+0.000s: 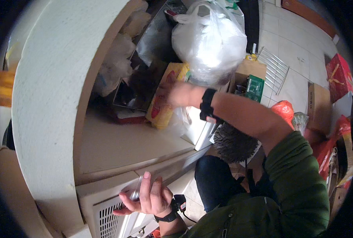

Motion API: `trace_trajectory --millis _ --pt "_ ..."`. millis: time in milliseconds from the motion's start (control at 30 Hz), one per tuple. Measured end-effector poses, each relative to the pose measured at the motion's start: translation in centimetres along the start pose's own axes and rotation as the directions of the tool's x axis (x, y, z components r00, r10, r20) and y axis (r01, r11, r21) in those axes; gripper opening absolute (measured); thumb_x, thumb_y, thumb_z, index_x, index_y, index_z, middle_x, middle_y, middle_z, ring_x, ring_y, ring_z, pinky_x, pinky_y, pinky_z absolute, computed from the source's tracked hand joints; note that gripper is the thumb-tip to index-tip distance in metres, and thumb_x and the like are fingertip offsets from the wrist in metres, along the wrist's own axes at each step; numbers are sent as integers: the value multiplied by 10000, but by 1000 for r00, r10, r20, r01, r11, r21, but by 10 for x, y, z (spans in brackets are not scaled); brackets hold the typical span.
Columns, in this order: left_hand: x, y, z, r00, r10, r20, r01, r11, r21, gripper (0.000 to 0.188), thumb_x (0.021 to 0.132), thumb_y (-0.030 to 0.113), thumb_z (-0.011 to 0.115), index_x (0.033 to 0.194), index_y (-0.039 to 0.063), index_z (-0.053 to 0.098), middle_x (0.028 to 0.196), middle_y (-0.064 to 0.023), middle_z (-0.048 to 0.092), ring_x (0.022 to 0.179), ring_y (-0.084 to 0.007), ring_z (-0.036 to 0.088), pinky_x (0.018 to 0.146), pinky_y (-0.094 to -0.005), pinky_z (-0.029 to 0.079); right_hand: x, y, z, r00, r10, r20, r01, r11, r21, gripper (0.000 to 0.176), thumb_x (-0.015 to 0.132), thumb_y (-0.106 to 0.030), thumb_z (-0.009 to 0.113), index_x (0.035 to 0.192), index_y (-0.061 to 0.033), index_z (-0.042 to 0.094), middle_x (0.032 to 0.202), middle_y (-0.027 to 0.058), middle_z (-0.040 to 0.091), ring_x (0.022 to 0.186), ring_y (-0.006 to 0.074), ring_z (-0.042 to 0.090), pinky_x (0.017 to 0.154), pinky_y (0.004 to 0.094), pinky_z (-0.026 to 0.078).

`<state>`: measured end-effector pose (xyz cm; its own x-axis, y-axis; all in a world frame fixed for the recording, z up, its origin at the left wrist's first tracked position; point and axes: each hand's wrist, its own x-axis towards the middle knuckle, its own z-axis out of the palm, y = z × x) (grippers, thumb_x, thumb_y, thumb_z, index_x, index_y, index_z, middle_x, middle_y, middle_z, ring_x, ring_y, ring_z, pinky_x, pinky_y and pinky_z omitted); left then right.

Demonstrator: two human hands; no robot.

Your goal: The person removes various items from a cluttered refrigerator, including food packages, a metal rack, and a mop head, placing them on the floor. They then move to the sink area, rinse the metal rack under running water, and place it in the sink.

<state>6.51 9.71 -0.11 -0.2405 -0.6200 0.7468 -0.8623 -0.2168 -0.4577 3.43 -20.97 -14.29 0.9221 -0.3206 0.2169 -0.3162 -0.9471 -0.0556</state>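
My right hand (pixel 182 93) is blurred and reaches across a yellow and red package (pixel 161 117) inside a low cabinet. Its fingers lie over the package's face, but the blur hides whether they grip it. Behind the package stands a dark, glossy open-topped bin (pixel 146 53) with dim contents. A knotted translucent plastic bag (pixel 209 38), bulging with white contents, sits just beyond my right wrist. My left hand (pixel 152 196) is held with fingers apart beside a metal handle (pixel 134 195) on the vented cabinet door (pixel 109 217). Nothing shows in its grasp.
Clear plastic bags (pixel 115 62) line the cabinet's inner left. A thick white wall edge (pixel 54 89) borders it. To the right are a grey shaggy duster head (pixel 234 144), a wire rack (pixel 273 71), a green box (pixel 255 87), a cardboard box (pixel 319 108) and a red bag (pixel 283 111).
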Motion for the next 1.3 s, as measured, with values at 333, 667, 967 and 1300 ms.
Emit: trace_trajectory --millis 333,667,967,1300 --pt "11 -6 3 994 109 -20 -111 982 -150 371 942 424 384 895 169 649 1136 -23 655 1276 -330 401 1118 -530 9 -39 -51 1 789 101 -606 157 921 358 282 712 -290 656 888 -70 637 751 125 634 732 315 630 669 450 514" --pt "8 5 4 992 -5 -125 2 1000 -22 430 952 474 361 758 206 635 1009 63 695 1293 -287 400 1131 -507 -7 -180 -6 -90 885 -48 -464 335 758 560 193 766 -209 629 864 -44 618 783 146 625 815 318 620 687 432 486" --pt "10 9 9 926 -375 -46 340 881 -328 444 947 494 350 818 198 656 1076 51 675 1293 -270 396 1131 -484 38 -531 58 36 29 981 191 -956 -29 292 842 707 -631 637 1307 -67 464 1310 254 452 1194 403 465 1000 435 384" --pt "14 10 9 991 59 -117 -49 995 91 393 948 478 391 772 211 620 1042 88 679 1309 -237 381 1140 -475 34 -640 -2 174 -380 848 369 -897 -436 77 525 800 -434 590 1174 -100 436 1181 234 496 1121 384 501 969 436 394"
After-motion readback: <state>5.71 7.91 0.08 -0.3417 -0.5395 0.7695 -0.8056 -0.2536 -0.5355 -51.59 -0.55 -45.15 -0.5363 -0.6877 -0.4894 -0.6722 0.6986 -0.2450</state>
